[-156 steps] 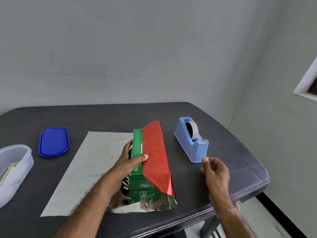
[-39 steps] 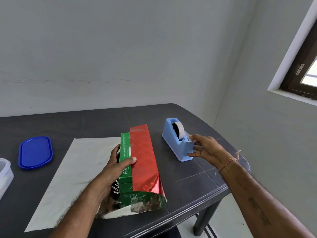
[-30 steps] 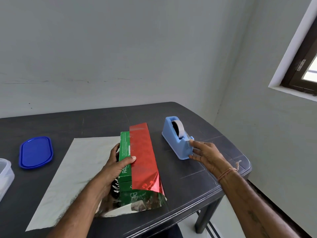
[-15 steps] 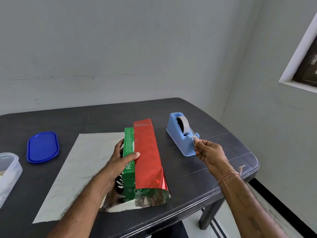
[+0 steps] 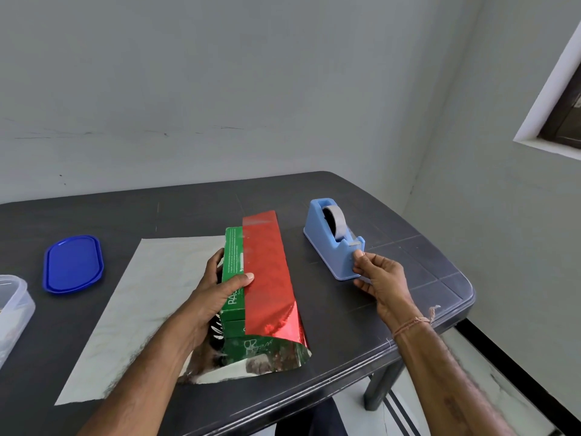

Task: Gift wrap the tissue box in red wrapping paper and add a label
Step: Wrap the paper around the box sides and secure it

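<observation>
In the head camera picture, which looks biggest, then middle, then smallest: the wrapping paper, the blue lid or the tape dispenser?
1. wrapping paper, by far the largest.
2. tape dispenser and blue lid: they look about alike, so no ranking.

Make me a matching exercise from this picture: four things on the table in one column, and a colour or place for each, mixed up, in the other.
1 tissue box
2 tape dispenser
3 lid
4 container

A clear, at the picture's left edge
B green, gripped by the left hand
C dark blue, lying left of the wrapping paper
D light blue, right hand pinching tape at its front

Pairs: 1-B, 2-D, 3-C, 4-A
</observation>
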Demonstrator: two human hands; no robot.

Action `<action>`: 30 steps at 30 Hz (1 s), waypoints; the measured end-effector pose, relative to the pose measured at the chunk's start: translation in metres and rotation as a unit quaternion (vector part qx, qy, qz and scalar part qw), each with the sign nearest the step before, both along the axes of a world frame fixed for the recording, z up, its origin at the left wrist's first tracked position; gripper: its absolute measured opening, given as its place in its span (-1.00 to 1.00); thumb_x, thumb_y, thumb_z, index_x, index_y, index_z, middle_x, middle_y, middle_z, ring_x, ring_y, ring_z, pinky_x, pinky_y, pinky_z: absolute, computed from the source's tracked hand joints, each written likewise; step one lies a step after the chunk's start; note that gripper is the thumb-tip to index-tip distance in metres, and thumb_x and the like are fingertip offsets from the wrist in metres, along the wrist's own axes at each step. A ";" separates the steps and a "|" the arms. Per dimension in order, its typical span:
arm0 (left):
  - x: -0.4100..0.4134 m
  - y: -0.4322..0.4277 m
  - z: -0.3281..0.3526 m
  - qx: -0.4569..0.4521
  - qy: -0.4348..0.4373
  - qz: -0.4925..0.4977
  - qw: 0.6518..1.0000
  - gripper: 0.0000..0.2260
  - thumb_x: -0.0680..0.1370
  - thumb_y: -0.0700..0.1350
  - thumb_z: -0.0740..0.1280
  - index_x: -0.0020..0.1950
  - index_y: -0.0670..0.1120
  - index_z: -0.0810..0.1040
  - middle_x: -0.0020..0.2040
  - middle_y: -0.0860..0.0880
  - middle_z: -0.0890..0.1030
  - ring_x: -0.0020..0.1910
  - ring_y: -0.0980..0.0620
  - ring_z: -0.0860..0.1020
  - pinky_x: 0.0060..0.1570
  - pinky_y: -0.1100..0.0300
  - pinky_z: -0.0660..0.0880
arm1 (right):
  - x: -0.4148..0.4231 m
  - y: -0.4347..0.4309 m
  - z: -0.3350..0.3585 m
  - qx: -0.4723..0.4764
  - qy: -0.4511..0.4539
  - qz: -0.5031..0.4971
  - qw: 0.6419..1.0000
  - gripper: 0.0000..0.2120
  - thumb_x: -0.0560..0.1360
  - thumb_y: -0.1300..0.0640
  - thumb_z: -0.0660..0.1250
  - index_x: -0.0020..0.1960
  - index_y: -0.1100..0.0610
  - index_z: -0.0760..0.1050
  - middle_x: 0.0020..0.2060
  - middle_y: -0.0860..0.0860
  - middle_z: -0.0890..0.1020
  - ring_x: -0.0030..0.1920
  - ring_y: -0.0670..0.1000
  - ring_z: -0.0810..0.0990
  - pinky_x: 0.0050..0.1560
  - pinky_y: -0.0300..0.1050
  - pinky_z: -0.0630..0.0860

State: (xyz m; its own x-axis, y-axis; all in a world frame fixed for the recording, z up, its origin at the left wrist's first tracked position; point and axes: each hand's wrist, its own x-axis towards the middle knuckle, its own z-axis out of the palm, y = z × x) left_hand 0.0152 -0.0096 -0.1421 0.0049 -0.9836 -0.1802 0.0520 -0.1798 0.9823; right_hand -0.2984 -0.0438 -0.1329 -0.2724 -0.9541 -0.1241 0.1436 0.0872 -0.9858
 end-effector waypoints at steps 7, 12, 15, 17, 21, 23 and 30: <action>-0.003 0.000 0.001 -0.006 0.004 0.006 1.000 -0.17 0.42 0.03 0.60 0.55 0.29 0.21 0.40 -0.02 0.52 0.23 -0.09 0.61 0.31 -0.18 0.51 | 0.004 -0.005 -0.024 0.013 0.121 -0.082 0.989 -0.87 0.51 0.12 0.53 -0.17 0.17 0.70 -0.11 0.13 0.75 -0.23 -0.05 0.68 0.00 -0.03 0.71; -0.004 0.004 0.004 -0.012 0.005 0.020 1.000 -0.21 0.46 0.00 0.57 0.56 0.26 0.22 0.41 -0.01 0.53 0.22 -0.07 0.62 0.30 -0.17 0.53 | 0.010 0.020 -0.022 -0.005 0.063 -0.077 0.995 -0.83 0.59 0.09 0.43 -0.01 0.21 0.66 -0.18 0.11 0.67 -0.22 -0.03 0.62 -0.06 -0.08 0.66; -0.005 0.006 0.008 -0.022 0.001 0.020 1.000 -0.17 0.49 -0.02 0.55 0.60 0.26 0.13 0.43 0.02 0.50 0.24 -0.04 0.61 0.32 -0.13 0.51 | 0.031 0.045 -0.002 -0.108 0.061 0.016 0.992 -0.87 0.59 0.17 0.41 0.03 0.25 0.62 -0.18 0.08 0.65 -0.16 -0.03 0.60 -0.14 -0.15 0.62; -0.004 0.008 0.009 -0.029 -0.008 0.026 0.999 -0.16 0.49 -0.03 0.55 0.59 0.29 0.10 0.43 0.03 0.49 0.28 -0.05 0.59 0.35 -0.11 0.49 | 0.049 0.048 0.018 -0.157 0.100 0.121 0.975 -0.94 0.57 0.27 0.42 0.02 0.27 0.59 -0.17 0.04 0.66 -0.14 -0.05 0.63 -0.12 -0.16 0.62; -0.005 0.013 0.011 -0.071 -0.028 0.034 0.996 -0.37 0.50 -0.09 0.55 0.44 0.25 0.33 0.38 0.03 0.46 0.24 0.00 0.58 0.10 0.10 0.60 | 0.085 0.031 0.048 -0.177 0.206 0.279 0.921 -0.91 0.55 0.34 0.43 0.03 0.24 0.56 -0.11 0.08 0.68 -0.14 0.03 0.68 -0.11 -0.10 0.67; -0.007 0.014 0.014 -0.091 -0.059 0.039 0.993 -0.57 0.51 -0.11 0.54 0.28 0.19 0.49 0.29 0.06 0.55 0.13 0.03 0.63 -0.01 0.16 0.59 | 0.094 0.024 0.052 -0.164 0.233 0.316 0.905 -0.89 0.56 0.33 0.42 0.06 0.21 0.55 -0.07 0.16 0.67 -0.09 0.09 0.72 -0.10 -0.10 0.68; -0.003 0.020 0.018 -0.090 -0.071 0.018 0.993 -0.76 0.52 -0.14 0.53 0.14 0.11 0.68 0.19 0.02 0.68 0.06 0.00 0.70 0.03 0.17 0.64 | 0.100 0.018 0.050 -0.132 0.281 0.345 0.886 -0.88 0.55 0.33 0.44 0.04 0.18 0.56 -0.05 0.19 0.69 -0.07 0.05 0.71 -0.05 -0.16 0.66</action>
